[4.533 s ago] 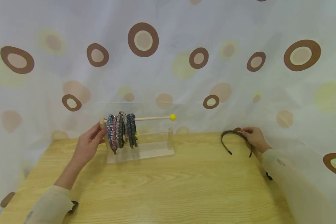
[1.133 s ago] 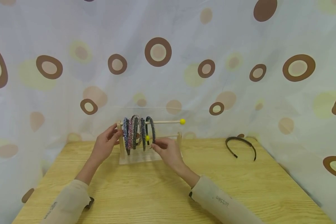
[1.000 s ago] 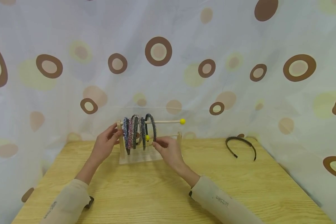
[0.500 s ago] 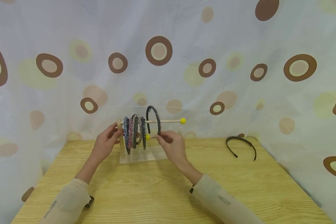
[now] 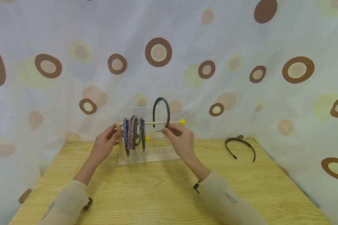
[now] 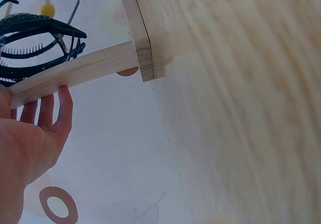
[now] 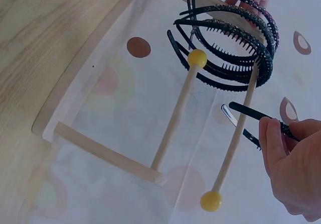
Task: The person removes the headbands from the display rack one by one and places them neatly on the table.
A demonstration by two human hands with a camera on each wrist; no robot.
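A light wooden stand [image 5: 150, 156] carries several glittery headbands [image 5: 134, 132] on its upper rod [image 5: 174, 122], bunched at the left. My left hand [image 5: 104, 145] grips the stand's left upright [image 6: 80, 73], with fingers behind the wood in the left wrist view. My right hand [image 5: 183, 140] pinches one end of a dark toothed headband [image 5: 168, 109], apart from the bunch and nearer the rod's yellow ball end [image 5: 182, 122]. This headband's arch stands well above the rod, and the rod passes between its two arms. In the right wrist view, my right hand [image 7: 296, 169] is beside the rod.
Another dark headband [image 5: 243, 140] lies on the wooden table [image 5: 146, 193] at the right. A lower rod with its own yellow ball [image 7: 197, 59] runs from the stand's other upright [image 7: 108, 153]. A white patterned curtain [image 5: 180, 31] hangs behind the table.
My right hand has come from the headband at the table's right to the stand. Over the last second it has raised the pinched headband and moved it right along the rod. My left hand stays put.
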